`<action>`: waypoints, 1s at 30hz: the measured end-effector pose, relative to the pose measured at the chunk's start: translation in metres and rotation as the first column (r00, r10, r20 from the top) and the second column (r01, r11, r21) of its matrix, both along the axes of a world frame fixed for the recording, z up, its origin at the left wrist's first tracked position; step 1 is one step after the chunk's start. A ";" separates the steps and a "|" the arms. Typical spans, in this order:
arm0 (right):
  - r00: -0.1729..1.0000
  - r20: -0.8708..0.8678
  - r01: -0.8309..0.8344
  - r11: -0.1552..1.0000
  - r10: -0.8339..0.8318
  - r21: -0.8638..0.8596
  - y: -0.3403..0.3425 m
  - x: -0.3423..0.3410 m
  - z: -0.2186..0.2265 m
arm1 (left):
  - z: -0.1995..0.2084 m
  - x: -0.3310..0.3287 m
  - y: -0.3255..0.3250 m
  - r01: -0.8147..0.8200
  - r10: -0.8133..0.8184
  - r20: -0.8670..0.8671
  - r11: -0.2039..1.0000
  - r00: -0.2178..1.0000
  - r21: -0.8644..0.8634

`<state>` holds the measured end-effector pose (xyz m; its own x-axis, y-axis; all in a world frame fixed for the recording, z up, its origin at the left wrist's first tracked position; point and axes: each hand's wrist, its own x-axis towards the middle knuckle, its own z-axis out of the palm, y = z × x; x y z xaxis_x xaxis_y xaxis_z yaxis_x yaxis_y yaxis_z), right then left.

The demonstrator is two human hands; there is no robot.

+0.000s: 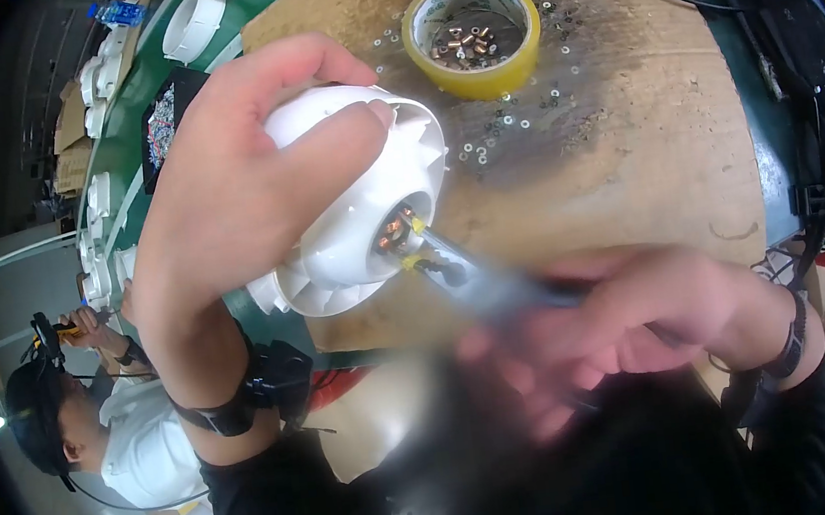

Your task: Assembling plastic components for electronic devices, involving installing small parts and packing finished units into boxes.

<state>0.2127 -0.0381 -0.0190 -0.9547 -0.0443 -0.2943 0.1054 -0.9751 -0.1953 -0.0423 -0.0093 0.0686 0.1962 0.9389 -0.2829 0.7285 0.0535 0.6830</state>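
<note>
My left hand (222, 167) is closed around a white plastic fan wheel (333, 216), thumb and fingers over its rim. The wheel is tilted, with vanes inside its edge and a round hub opening facing my right side. Copper-coloured parts (393, 229) show inside the hub. In my right hand (631, 325) is a pair of metal pliers (465, 277), its handles partly hidden and blurred. Two slim jaws, spread a little and yellow near the ends, reach the hub opening. Whether the tips grip anything is too small to tell.
A yellow tape roll (479, 75) holding small copper-coloured bushings stands on the brown board (643, 153), with small washers scattered around it. Black tools and cables (807, 85) lie at the right. More white parts (194, 26) stand far left. Another person (139, 427) works at the left.
</note>
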 end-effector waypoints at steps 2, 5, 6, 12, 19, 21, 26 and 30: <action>0.999 -0.032 0.014 0.998 -0.016 -0.064 -0.001 0.000 -0.001 | -0.001 0.001 -0.001 0.000 0.000 0.001 1.000 1.000 0.001; 1.000 0.006 0.010 0.999 -0.010 -0.049 0.004 0.002 0.013 | 0.004 0.005 0.005 0.046 -0.044 -0.090 0.999 0.995 0.021; 0.988 0.120 -0.113 0.987 0.099 0.117 0.014 -0.002 0.028 | 0.004 0.004 0.003 0.036 -0.034 -0.101 0.999 0.994 0.017; 0.956 0.234 -0.249 0.907 0.175 0.340 0.028 -0.001 0.042 | 0.004 0.006 0.003 0.034 -0.022 -0.146 0.997 0.989 0.074; 0.965 -0.246 -0.004 0.934 -0.090 -0.358 -0.017 -0.005 -0.015 | 0.002 0.011 0.011 0.110 -0.099 -0.163 0.992 0.982 0.057; 0.914 -0.394 -0.082 0.903 -0.101 -0.423 -0.017 -0.014 -0.020 | 0.003 0.009 0.010 0.135 -0.121 -0.192 0.989 0.974 0.061; 0.995 -0.025 -0.100 0.926 0.097 -0.364 0.002 -0.018 0.023 | 0.003 0.007 0.009 0.163 -0.125 -0.296 0.981 0.947 0.107; 0.982 -0.027 -0.182 0.895 0.188 -0.406 0.008 -0.018 0.017 | 0.000 0.001 0.009 0.187 -0.128 -0.325 0.969 0.937 0.159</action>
<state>0.1948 -0.0298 -0.0019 -0.9139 -0.3377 -0.2251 0.2914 -0.9321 0.2151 -0.0409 -0.0003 0.0691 0.2763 0.9444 -0.1782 0.8941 -0.1846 0.4081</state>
